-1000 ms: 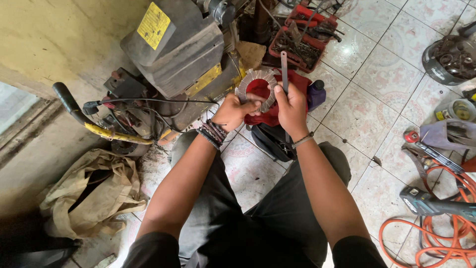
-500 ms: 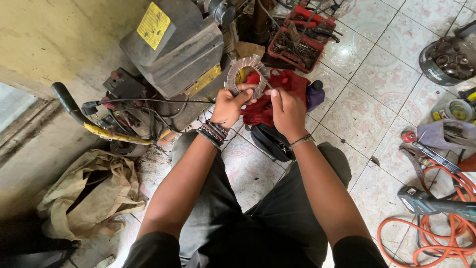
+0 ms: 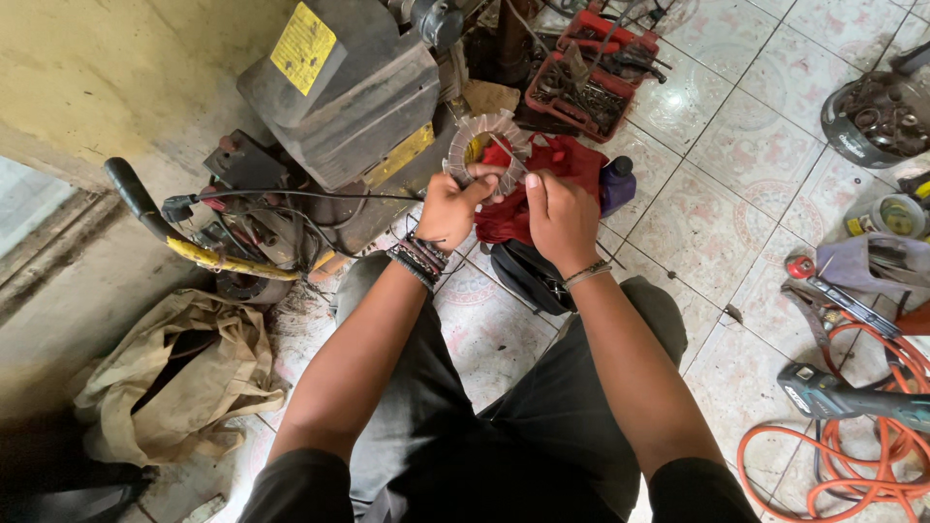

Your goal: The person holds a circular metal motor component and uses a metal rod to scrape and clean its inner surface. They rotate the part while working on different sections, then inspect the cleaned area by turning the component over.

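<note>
Above the tiled floor (image 3: 717, 223), between the person's knees, both hands work at a ring-shaped metal part (image 3: 487, 143) with ribbed, pale slots round its rim (it looks like a motor stator, though the detail is small). The left hand (image 3: 448, 208) is clamped on the ring's lower edge, thumb and fingers pinching it upright. The right hand (image 3: 560, 221) sits just beside it, fingers curled toward the ring's right side; whether it grips anything there I cannot tell. Behind the ring lies a red cloth (image 3: 552, 179), and beyond that a red tool tray (image 3: 591, 73). A grey machine with a yellow label (image 3: 339, 82) stands to the left, a tan bag (image 3: 174, 378) nearer, and an orange hose (image 3: 833, 455) coils at right.
</note>
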